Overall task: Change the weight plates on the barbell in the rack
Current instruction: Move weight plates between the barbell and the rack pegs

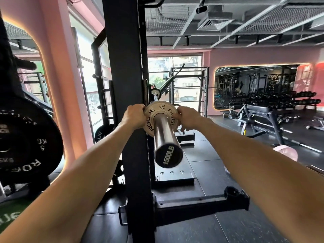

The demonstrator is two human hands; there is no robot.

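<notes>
Small pale plate (158, 113), marked ROGUE and 0.5 KG, seated on the chrome sleeve (164, 131) of the barbell, at the inner end, close against the rack upright (128, 85). Sleeve projected toward the camera, ending in a black cap (168, 157) printed 1500LB. Left hand (134, 117) gripped the plate's left rim, fingers curled over the edge. Right hand (188, 118) gripped the right rim, fingertips hooked on the edge, thumb below. Both forearms extended, one on each side of the sleeve. Far end of the bar (156, 93) visible past the upright, carrying a small plate. Black 5 KG plate (29, 142) stored at the left edge, well apart from the hands. Rack base (201, 204) bolted flat on dark rubber floor tiles. Bench (259, 113) and dumbbell rack (301, 99) stood at the right, in front of a wall mirror (256, 85). Windows behind the rack.
</notes>
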